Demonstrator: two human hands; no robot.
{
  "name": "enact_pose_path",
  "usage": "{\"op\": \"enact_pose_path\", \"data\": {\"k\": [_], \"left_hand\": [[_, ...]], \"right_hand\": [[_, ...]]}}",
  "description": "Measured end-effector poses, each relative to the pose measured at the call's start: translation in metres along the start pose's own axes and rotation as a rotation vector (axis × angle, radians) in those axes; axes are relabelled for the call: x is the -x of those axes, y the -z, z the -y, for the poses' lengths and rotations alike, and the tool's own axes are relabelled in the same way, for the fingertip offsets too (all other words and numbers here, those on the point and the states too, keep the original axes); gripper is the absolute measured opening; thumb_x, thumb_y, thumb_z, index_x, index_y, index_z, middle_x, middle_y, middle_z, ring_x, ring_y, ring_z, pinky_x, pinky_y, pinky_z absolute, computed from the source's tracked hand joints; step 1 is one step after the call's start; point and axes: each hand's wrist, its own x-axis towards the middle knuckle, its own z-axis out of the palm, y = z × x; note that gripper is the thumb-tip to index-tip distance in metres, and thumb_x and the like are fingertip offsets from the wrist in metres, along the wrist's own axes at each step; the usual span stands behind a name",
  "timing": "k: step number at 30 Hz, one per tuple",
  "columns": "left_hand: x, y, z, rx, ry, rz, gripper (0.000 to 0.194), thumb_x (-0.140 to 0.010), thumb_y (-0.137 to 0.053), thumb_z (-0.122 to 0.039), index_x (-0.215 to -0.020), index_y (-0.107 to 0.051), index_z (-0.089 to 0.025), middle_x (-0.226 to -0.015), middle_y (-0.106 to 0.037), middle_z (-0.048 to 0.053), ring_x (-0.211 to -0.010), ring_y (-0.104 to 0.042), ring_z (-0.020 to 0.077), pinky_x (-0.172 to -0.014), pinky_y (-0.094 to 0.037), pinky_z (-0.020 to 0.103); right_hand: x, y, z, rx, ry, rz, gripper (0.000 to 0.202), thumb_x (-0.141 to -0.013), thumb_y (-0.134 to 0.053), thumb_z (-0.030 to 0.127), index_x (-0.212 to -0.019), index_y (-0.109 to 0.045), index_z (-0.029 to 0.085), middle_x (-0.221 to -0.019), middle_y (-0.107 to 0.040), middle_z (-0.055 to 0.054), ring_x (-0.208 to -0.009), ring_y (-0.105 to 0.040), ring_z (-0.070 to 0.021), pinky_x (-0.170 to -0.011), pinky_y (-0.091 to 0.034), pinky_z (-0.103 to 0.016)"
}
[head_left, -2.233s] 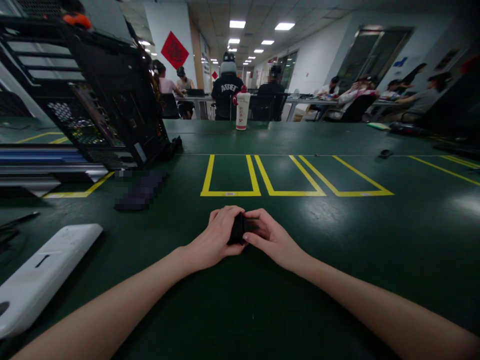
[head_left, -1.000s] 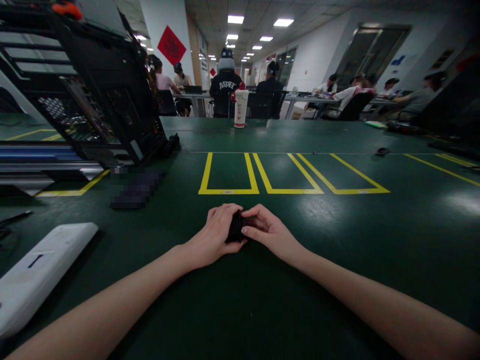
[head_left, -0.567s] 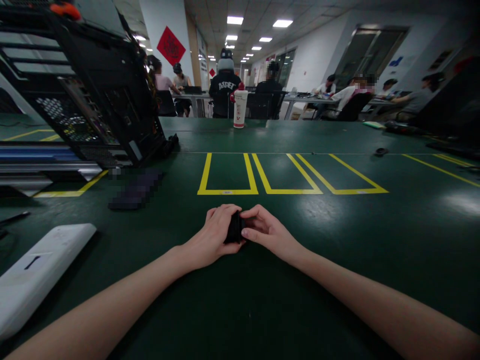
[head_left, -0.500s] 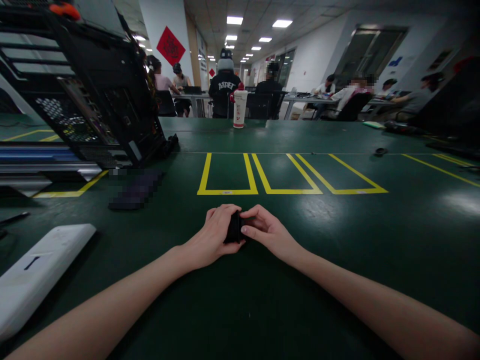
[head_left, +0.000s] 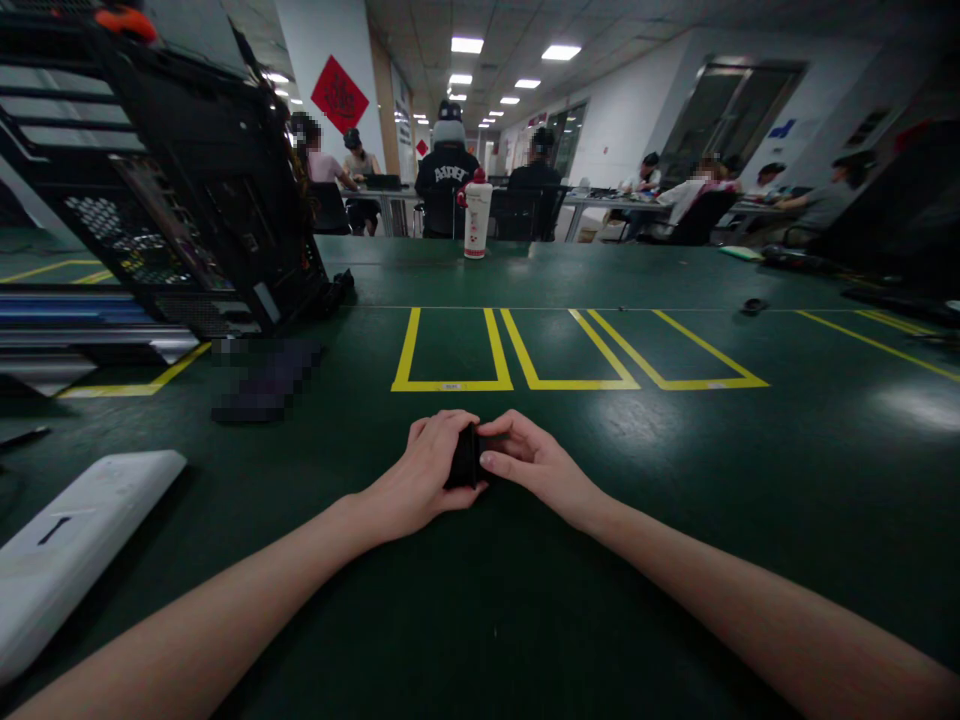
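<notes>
Low over the green table, in the head view, a small black box-like object [head_left: 463, 460] with a thin rim on its right side sits between my two hands. My left hand [head_left: 412, 475] is wrapped round it from the left, fingers over the top and thumb along the near side. The fingertips and thumb of my right hand [head_left: 536, 463] are curled in and press at the rim side. Both palms hide much of the object, and its exact kind cannot be made out.
Yellow tape frames [head_left: 454, 386] mark the green table [head_left: 495, 610]. A black computer case [head_left: 225, 190] stands at left, with a white device [head_left: 82, 545] nearer me. Further back are a white bottle [head_left: 478, 220] and a small black ring-shaped thing [head_left: 752, 307]. People sit at tables beyond.
Both hands keep their hold on the black object with almost no change. The whole view has shifted very slightly.
</notes>
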Motion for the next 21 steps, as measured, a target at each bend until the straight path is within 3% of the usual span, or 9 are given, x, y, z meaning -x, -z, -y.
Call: {"op": "enact_pose_path", "data": {"k": [5,8,14,18,21], "left_hand": [[-0.0004,-0.0012,0.0012,0.015,-0.007,-0.022,0.053,-0.077,-0.060,-0.023,-0.120,-0.029,-0.022,-0.115,-0.045,0.009,-0.108,-0.045,0.0257,-0.092,-0.034,0.046],[-0.0004,0.0000,0.0006,0.018,-0.006,-0.014,0.054,-0.077,-0.060,-0.023,-0.120,-0.028,-0.023,-0.115,-0.046,0.008,-0.108,-0.045,0.0261,-0.093,-0.033,0.047],[0.0005,0.0001,0.0011,0.015,-0.004,-0.008,0.054,-0.076,-0.059,-0.021,-0.120,-0.028,-0.022,-0.116,-0.044,0.010,-0.108,-0.044,0.0271,-0.092,-0.033,0.048],[-0.0002,-0.0041,0.0044,0.000,-0.014,-0.037,0.055,-0.076,-0.061,-0.023,-0.120,-0.028,-0.021,-0.115,-0.045,0.009,-0.107,-0.045,0.0255,-0.093,-0.033,0.046],[-0.0008,-0.0041,0.0041,0.002,-0.019,-0.057,0.054,-0.075,-0.061,-0.023,-0.119,-0.029,-0.023,-0.112,-0.046,0.008,-0.105,-0.046,0.0262,-0.091,-0.034,0.047]], "right_hand": [[-0.0012,0.0000,0.0041,0.067,-0.058,-0.045,0.027,-0.077,-0.059,0.022,-0.102,-0.048,0.022,-0.107,-0.053,-0.002,-0.102,-0.054,-0.0166,-0.091,-0.045,-0.038],[-0.0027,0.0018,0.0057,0.053,-0.087,0.002,0.029,-0.076,-0.060,0.020,-0.102,-0.048,0.020,-0.108,-0.052,-0.003,-0.102,-0.054,-0.0166,-0.092,-0.043,-0.040],[-0.0030,0.0023,0.0033,-0.042,-0.002,0.089,0.038,-0.067,-0.068,0.012,-0.096,-0.045,0.021,-0.101,-0.053,0.000,-0.102,-0.054,-0.0157,-0.094,-0.042,-0.038],[-0.0017,-0.0021,0.0052,0.012,-0.028,-0.011,0.023,-0.075,-0.062,0.020,-0.093,-0.047,0.021,-0.098,-0.053,-0.001,-0.096,-0.056,-0.0155,-0.088,-0.046,-0.038],[-0.0015,-0.0032,0.0048,0.067,-0.023,-0.053,0.026,-0.075,-0.061,0.023,-0.098,-0.048,0.022,-0.103,-0.053,-0.002,-0.099,-0.055,-0.0164,-0.089,-0.045,-0.039]]}}
